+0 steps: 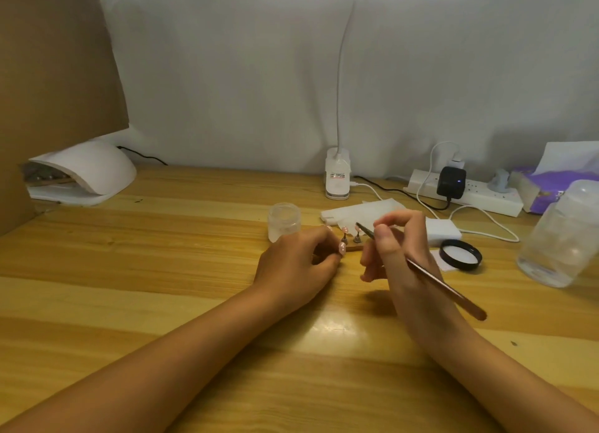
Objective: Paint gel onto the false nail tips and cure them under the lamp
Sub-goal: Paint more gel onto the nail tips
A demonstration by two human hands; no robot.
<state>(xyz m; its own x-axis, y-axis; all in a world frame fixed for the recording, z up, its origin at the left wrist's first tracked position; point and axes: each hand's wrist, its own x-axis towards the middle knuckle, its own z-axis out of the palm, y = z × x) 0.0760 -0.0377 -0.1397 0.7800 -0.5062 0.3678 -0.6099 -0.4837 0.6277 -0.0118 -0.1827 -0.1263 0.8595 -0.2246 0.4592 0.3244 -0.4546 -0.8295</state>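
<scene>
1. The right hand [395, 254] pinches the brush [447, 285], whose bristles are at the nail tips [358, 228] just beyond its fingers.
2. The left hand [291, 264] curls around the end of the stand [353, 248].
3. The lamp [87, 173] is far to its left.

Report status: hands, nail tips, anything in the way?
Right hand grips thin brown-handled brush, bristles at pink false nail tip. Left hand holds wooden stand strip. White dome curing lamp far left; frosted jar beside tips, not blocking.

The nail tips [345, 229] are pink, the curing lamp [97, 170] white, the lid [460, 266] black, the table [162, 254] striped yellow-brown.
</scene>
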